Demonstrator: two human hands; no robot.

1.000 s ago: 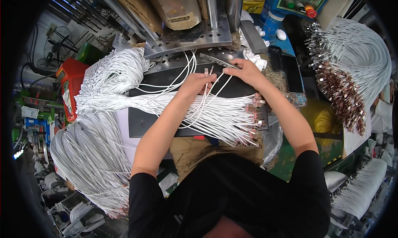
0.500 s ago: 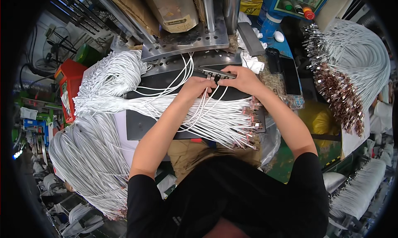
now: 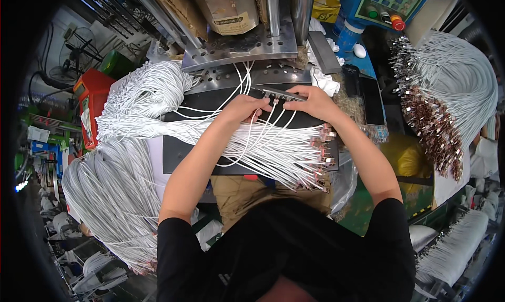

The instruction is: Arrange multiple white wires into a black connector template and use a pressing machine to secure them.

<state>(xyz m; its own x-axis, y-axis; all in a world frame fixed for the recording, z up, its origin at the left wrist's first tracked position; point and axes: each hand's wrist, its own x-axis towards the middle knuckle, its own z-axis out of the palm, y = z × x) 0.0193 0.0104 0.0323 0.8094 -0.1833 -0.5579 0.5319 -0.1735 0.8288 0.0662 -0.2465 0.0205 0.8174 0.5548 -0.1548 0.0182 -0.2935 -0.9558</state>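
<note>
Metal bar: slim metal bar (image 3: 284,96), between the two hands, above the black board (image 3: 176,159).
Right hand: right hand (image 3: 312,102) clamped on the bar's right end.
Left hand: left hand (image 3: 247,108) at the bar's left end, fingers bent; cannot tell whether they grip.
Cables: loose white cables (image 3: 266,124) run below the bar; white cable bundle (image 3: 286,157) lies across the board.
Machine: perforated steel plate (image 3: 242,54) beyond the bar.

Centre evenly bright | sheen on steel post (image 3: 272,13) | small glaring light (image 3: 21,186) far left | black fisheye vignette, edges bent | outskirts dimmer, soft; held connector (image 3: 276,100) indistinct
</note>
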